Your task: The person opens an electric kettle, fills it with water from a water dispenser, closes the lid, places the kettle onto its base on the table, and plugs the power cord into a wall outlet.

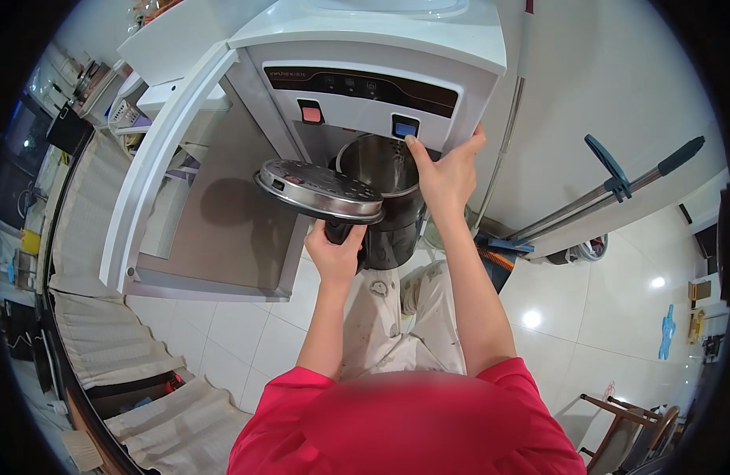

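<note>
My left hand point(335, 255) is closed round the black handle of an electric kettle point(395, 237). The kettle's round steel lid point(321, 186) is swung open above that hand, and its metal inside shows. The kettle's mouth is under the front of a white water dispenser point(479, 71). With its thumb, my right hand point(448, 178) touches the blue tap button point(405, 130), while its fingers wrap the dispenser's right edge. Bright streaks show at the kettle's mouth; I cannot tell whether they are running water. A red tap button point(311, 114) sits to the left.
The dispenser's door point(222, 202) hangs open on the left. A broom and dustpan point(507, 247) lean against the wall on the right. Beige curtains point(100, 206) hang in front of shelves at the far left. A wooden chair point(622, 419) stands at lower right on the tiled floor point(555, 340).
</note>
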`<state>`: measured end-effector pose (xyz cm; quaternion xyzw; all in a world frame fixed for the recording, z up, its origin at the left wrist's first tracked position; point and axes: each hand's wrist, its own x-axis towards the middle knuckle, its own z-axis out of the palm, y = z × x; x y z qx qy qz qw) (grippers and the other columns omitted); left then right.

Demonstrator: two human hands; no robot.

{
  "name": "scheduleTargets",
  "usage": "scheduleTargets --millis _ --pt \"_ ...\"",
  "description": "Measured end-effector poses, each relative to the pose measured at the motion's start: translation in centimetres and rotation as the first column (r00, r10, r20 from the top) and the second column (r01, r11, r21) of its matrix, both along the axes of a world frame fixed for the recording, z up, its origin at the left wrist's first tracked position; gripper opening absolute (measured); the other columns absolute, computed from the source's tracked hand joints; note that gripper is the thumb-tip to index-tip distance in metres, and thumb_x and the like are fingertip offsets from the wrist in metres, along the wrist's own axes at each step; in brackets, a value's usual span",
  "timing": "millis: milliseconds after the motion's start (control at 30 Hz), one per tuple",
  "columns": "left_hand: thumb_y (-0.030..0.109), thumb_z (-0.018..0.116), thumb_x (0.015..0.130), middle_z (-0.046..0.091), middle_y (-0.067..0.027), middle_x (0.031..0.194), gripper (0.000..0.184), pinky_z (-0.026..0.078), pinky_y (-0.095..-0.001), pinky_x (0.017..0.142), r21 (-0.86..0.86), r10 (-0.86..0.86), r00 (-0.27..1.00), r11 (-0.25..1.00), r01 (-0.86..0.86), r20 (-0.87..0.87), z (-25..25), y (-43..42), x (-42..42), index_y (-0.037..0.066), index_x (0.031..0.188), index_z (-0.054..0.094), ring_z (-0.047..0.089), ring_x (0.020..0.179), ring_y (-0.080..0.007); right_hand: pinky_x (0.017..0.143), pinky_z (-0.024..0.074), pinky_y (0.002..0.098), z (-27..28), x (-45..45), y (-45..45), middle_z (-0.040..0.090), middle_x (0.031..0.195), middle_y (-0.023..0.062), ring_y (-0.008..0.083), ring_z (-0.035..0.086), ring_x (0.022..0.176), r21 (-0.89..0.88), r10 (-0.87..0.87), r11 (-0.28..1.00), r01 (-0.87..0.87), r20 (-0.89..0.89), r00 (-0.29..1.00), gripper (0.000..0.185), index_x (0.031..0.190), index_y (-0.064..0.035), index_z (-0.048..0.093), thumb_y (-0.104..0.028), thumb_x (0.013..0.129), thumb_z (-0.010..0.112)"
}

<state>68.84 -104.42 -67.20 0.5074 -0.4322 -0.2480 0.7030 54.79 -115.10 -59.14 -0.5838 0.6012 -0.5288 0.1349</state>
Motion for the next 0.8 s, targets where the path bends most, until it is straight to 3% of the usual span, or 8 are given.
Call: scheduleTargets --millis 133,267,433,500,567,633,700,800 --pt "0.005 0.075 0.082 0.067 -0.0054 0.084 0.019 0.048 -0.0228 0.066 -0.11 0.114 0.976 0.989 -0.095 0.184 -0.2 -0.4 -0.1 -0.005 0.095 0.066 0.059 0.069 -0.009 0.084 0.0477 0.048 0.2 -0.1 0.1 0.056 0.12 0.0281 0.0435 0.061 0.103 -0.002 0.007 1.0 -0.007 0.001 1.0 0.093 0.14 0.0015 0.021 -0.033 0.076 0.078" --pt "0.007 0.075 0.081 0.068 -0.0055 0.086 0.02 0.047 -0.0238 0.074 -0.111 0.135 0.972 0.987 -0.115 0.191 0.3 -0.2 -0.3 -0.005 0.095 0.066 0.06 0.077 -0.0096 0.085 0.0475 0.0476 0.1 0.0 0.0 0.055 0.122 0.028 0.0434 0.06 0.104 0.007 0.011 1.0 -0.011 0.008 1.0 0.093 0.14 0.0016 0.021 -0.033 0.076 0.078" --pt "0.01 0.076 0.081 0.066 -0.0051 0.081 0.024 0.047 -0.0228 0.052 -0.038 0.028 0.996 0.999 -0.025 0.088 -0.3 -0.2 0.2 -0.005 0.095 0.065 0.056 0.059 -0.0083 0.088 0.0472 0.0468 -0.1 -0.1 0.0 0.054 0.122 0.0308 0.0447 0.061 0.104 0.014 0.019 1.0 -0.019 -0.019 1.0 0.097 0.139 0.0036 0.019 -0.043 0.077 0.077" --pt "0.01 0.076 0.081 0.066 -0.0051 0.08 0.023 0.044 -0.0225 0.047 -0.065 0.028 0.996 0.998 -0.022 0.086 -0.4 -0.4 0.2 -0.005 0.095 0.064 0.055 0.056 -0.0079 0.086 0.0469 0.0479 0.2 0.1 0.2 0.056 0.121 0.0271 0.0431 0.06 0.106 0.036 0.001 0.999 -0.002 0.013 1.0 0.092 0.14 0.0003 0.021 -0.032 0.077 0.078" --pt "0.01 0.076 0.081 0.065 -0.0051 0.079 0.023 0.042 -0.0221 0.043 -0.092 0.027 0.996 0.996 -0.019 0.081 -0.4 -0.5 0.2 -0.005 0.095 0.064 0.053 0.052 -0.0076 0.086 0.0469 0.0479 0.3 0.1 0.2 0.056 0.12 0.0271 0.0432 0.06 0.106 0.031 0.001 1.0 -0.001 0.011 1.0 0.092 0.141 0.0001 0.021 -0.032 0.077 0.078" --pt "0.009 0.076 0.081 0.065 -0.0053 0.079 0.023 0.043 -0.0218 0.044 -0.084 0.033 0.996 0.996 -0.025 0.085 -0.5 -0.3 0.1 -0.005 0.094 0.064 0.054 0.054 -0.0075 0.086 0.0469 0.0479 0.2 0.0 0.1 0.057 0.12 0.027 0.0433 0.06 0.106 0.025 -0.001 1.0 0.001 0.009 1.0 0.092 0.141 -0.0001 0.021 -0.032 0.077 0.078" --pt "0.009 0.076 0.081 0.065 -0.0054 0.079 0.023 0.043 -0.0217 0.044 -0.081 0.035 0.995 0.996 -0.028 0.092 -0.7 -0.3 0.1 -0.005 0.094 0.064 0.054 0.054 -0.0074 0.088 0.0471 0.0465 0.1 -0.2 0.0 0.053 0.124 0.0298 0.044 0.06 0.106 0.032 0.019 0.999 -0.019 -0.01 1.0 0.096 0.139 0.0035 0.019 -0.042 0.077 0.077" --pt "0.008 0.075 0.081 0.066 -0.0055 0.081 0.023 0.044 -0.0217 0.044 -0.081 0.034 0.995 0.996 -0.026 0.098 -0.6 -0.3 0.2 -0.005 0.095 0.064 0.054 0.054 -0.0073 0.088 0.047 0.0463 0.3 -0.1 0.1 0.052 0.125 0.0298 0.0437 0.06 0.107 0.04 0.035 0.999 -0.035 0.007 0.999 0.096 0.139 0.0037 0.019 -0.042 0.077 0.077"
